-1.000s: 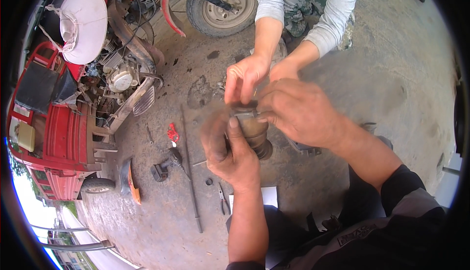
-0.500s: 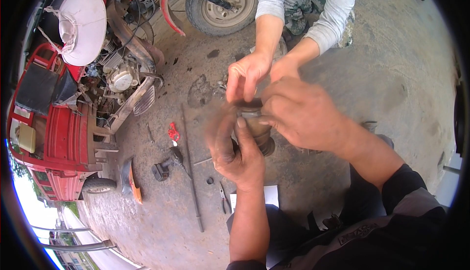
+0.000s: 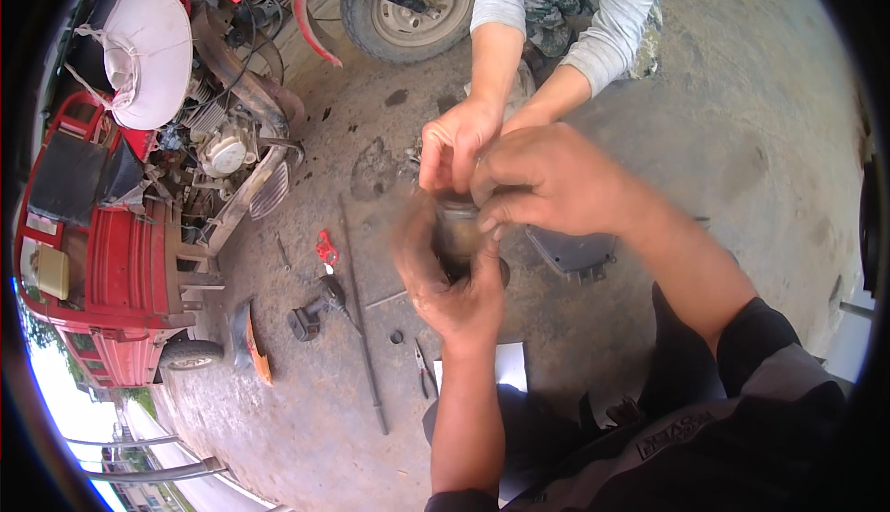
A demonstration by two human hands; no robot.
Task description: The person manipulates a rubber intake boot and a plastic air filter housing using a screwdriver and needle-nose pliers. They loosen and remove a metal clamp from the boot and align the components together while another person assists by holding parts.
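My left hand (image 3: 451, 280) is closed round a dull brownish-grey cylindrical metal part (image 3: 456, 232); its fingers are blurred and its thumb lies along the right side. The fingers hide much of the part. Over its upper right edge is my right hand (image 3: 552, 183), thumb and fingers pinched together close to the left thumb. What the pinch holds, if anything, is hidden. A co-worker's hand (image 3: 459, 146) reaches down to the part's far end with bent fingers. The co-worker's other hand is mostly hidden behind my right hand.
A dark plastic cover (image 3: 573, 250) lies right of the part. On the concrete floor to the left are a cordless power tool (image 3: 320, 308), a long rod (image 3: 360, 326), pliers (image 3: 425, 370), a black ring (image 3: 397, 337) and a red piece (image 3: 325, 248). A partly dismantled red vehicle (image 3: 111, 262) stands beyond.
My right hand has moved up and left across the part. My left thumb has shifted from its front to its right side. The dark cover on the floor now shows more.
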